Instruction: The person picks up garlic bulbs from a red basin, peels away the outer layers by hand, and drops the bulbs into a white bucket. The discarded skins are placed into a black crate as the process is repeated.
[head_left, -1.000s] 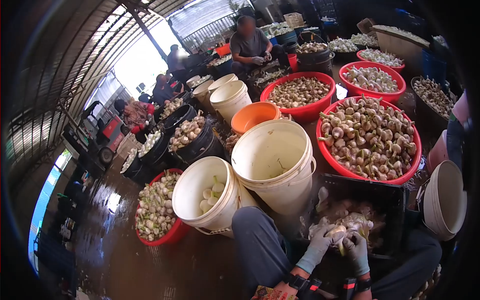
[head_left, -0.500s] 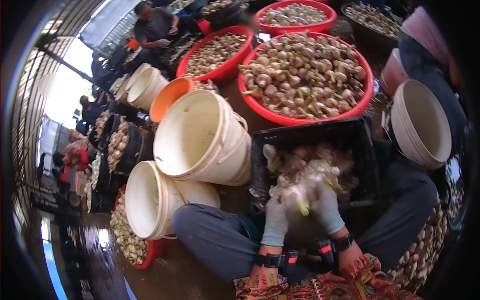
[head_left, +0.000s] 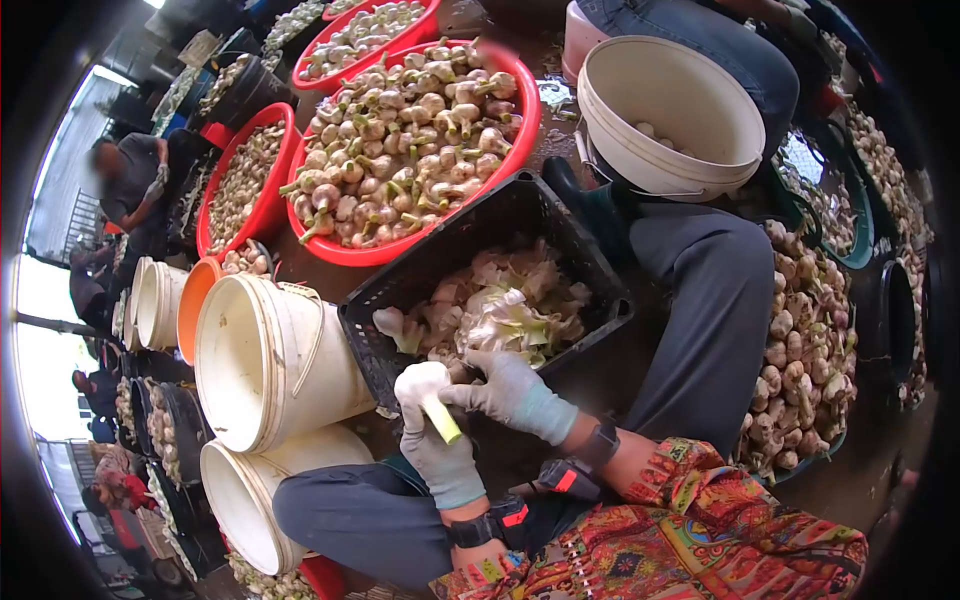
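My gloved left hand (head_left: 438,462) is closed round a white garlic bulb (head_left: 422,380), its cut green stem pointing down toward me. Beside it, my gloved right hand (head_left: 512,395) has its thumb stretched to the bulb near the stem, with the forefinger apart from the thumb. Some of its other fingers are hidden. Just beyond both hands, a black plastic crate (head_left: 590,345) holds a heap of loose garlic skins (head_left: 510,305).
A red tub (head_left: 525,130) of garlic bulbs stands behind the crate. White buckets (head_left: 235,360) lie tilted at left; another white bucket (head_left: 670,180) stands at upper right. Piled garlic (head_left: 800,350) lies to my right. A co-worker (head_left: 130,180) sits at far left.
My view has swung right, so things appear farther left. My hands have come back from over the crate, and the bulb in my left hand now shows clearly, bare and white.
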